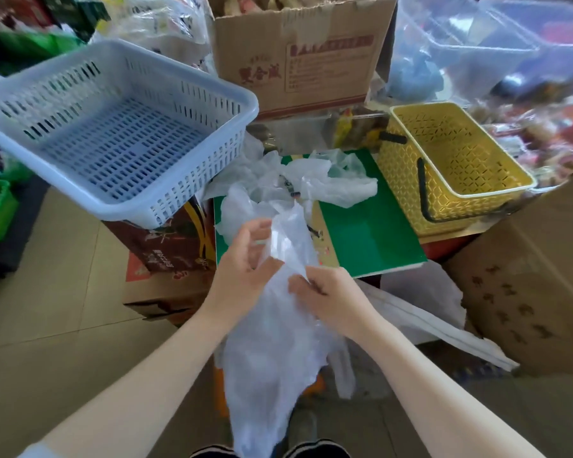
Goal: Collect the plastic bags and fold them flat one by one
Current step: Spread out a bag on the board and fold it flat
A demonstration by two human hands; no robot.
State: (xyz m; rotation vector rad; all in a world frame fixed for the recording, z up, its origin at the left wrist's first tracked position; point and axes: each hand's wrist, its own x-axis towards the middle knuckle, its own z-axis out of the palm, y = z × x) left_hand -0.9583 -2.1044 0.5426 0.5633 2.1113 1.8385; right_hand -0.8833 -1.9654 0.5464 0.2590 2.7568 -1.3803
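Note:
A thin translucent white plastic bag (272, 352) hangs crumpled in front of me, from the green surface down past my knees. My left hand (245, 259) holds its upper part, with the fingers curled round a bunched fold. My right hand (325, 292) pinches the bag's edge just to the right, fingers curled into the film. More crumpled white plastic bags (315, 180) lie in a loose heap on the green flat box (371, 236) behind my hands.
A pale blue slotted basket (119, 133) sits on printed cartons at the left. A yellow basket (450, 166) with black handles stands at the right. Cardboard boxes stand behind (298, 57) and at the right (536, 285). A white sack (420, 319) lies below. Tiled floor at left.

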